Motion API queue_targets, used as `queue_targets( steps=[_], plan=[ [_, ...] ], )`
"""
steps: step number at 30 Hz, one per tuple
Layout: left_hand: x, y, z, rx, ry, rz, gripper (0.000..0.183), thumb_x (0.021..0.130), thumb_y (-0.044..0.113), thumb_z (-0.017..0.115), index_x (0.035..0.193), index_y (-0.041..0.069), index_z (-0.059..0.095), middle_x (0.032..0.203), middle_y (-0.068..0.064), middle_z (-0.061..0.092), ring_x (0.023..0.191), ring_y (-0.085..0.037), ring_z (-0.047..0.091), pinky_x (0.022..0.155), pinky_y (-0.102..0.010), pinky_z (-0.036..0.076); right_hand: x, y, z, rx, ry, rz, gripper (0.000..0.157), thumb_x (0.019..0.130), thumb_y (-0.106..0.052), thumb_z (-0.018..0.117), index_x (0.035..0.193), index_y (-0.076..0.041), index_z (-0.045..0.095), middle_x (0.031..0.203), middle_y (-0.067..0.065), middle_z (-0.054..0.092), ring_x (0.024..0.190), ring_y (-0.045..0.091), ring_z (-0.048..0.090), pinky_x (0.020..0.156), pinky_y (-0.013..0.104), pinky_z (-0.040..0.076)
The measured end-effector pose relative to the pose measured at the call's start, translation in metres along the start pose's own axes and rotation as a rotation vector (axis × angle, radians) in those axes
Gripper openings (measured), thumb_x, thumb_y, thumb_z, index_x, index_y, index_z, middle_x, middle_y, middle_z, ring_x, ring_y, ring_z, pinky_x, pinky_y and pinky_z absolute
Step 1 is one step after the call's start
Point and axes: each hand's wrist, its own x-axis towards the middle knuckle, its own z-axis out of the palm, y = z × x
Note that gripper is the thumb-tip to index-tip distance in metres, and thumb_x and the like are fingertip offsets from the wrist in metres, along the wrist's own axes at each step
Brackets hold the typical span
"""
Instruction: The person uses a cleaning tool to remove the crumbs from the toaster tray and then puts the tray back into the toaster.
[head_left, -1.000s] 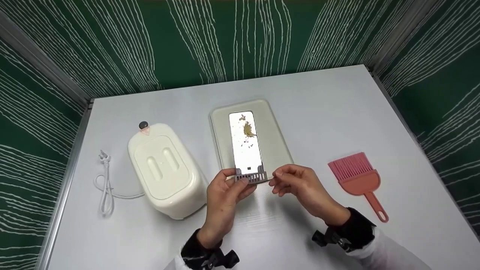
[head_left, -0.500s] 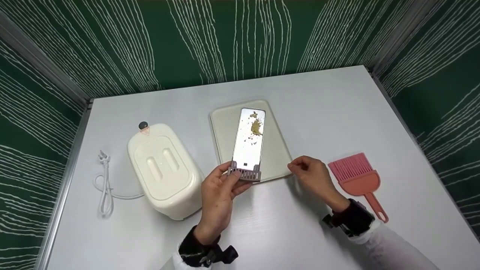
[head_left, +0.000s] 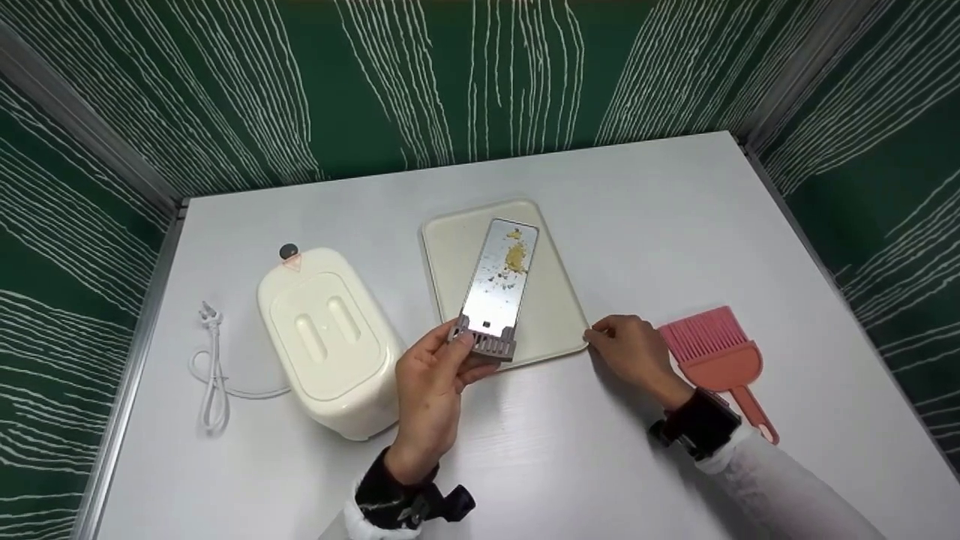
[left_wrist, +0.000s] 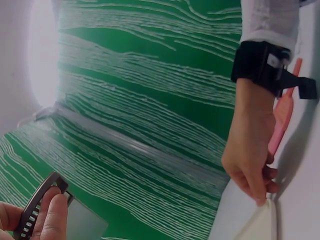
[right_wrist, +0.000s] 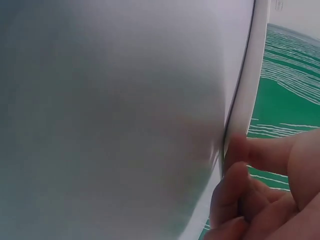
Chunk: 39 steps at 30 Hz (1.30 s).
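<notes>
My left hand grips the grey slotted end of a toaster crumb tray, thumb on top. The metal plate tilts to the right over a beige rectangular tray, with brownish-yellow crumbs on its far half. At the beige tray's near right corner, my right hand pinches the rim between thumb and fingers. In the right wrist view those fingertips meet the pale tray rim. The left wrist view shows the crumb tray's slotted end between my fingers.
A cream toaster with its lid on stands left of my left hand. Its white power cord lies tied at the far left. Right of my right hand lies a pink brush set in a coral dustpan. Green walls enclose the white table.
My left hand has drawn the crumb tray slightly nearer and left, turning its far end rightward. The right hand has left the crumb tray's side and moved right to the beige tray's corner.
</notes>
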Motion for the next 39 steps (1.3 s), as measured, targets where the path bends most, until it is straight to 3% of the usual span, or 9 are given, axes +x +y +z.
queue_targets(
  steps=[9,20,31,39],
  plan=[
    [0.005,0.001,-0.001,-0.016,0.006,0.012,0.031,0.101,-0.005,0.057,0.129,-0.020,0.055,0.110,-0.029,0.073,0.088,-0.028,0.078,0.077,-0.039,0.064,0.000,-0.001,-0.002,0.020,0.016,-0.001,0.016,0.094,-0.019,0.074,0.094,-0.005,0.082,0.082,0.004,0.076,0.068,0.015,0.062,0.057,0.033,0.045],
    [0.010,0.004,0.000,-0.043,0.048,0.032,0.029,0.099,-0.007,0.060,0.126,-0.017,0.057,0.107,-0.024,0.074,0.083,-0.026,0.077,0.076,-0.038,0.064,-0.007,0.002,-0.005,0.031,-0.018,0.003,0.014,0.094,-0.015,0.073,0.085,-0.007,0.080,0.066,-0.002,0.067,0.059,0.014,0.057,0.053,0.032,0.043],
    [0.016,0.005,0.002,-0.093,0.034,0.047,0.026,0.101,-0.003,0.056,0.123,-0.016,0.059,0.100,-0.023,0.073,0.079,-0.027,0.076,0.073,-0.038,0.064,-0.025,0.008,-0.013,-0.018,-0.035,-0.014,0.013,0.091,-0.013,0.074,0.080,-0.009,0.079,0.060,-0.004,0.065,0.053,0.013,0.057,0.048,0.029,0.041],
    [0.023,0.007,0.000,-0.105,0.034,0.044,0.026,0.102,0.001,0.055,0.120,-0.016,0.061,0.100,-0.021,0.072,0.078,-0.022,0.073,0.069,-0.031,0.061,-0.038,0.008,-0.017,-0.102,-0.030,-0.034,0.011,0.089,-0.014,0.074,0.079,-0.011,0.078,0.058,-0.006,0.062,0.053,0.013,0.055,0.048,0.031,0.039]
  ],
)
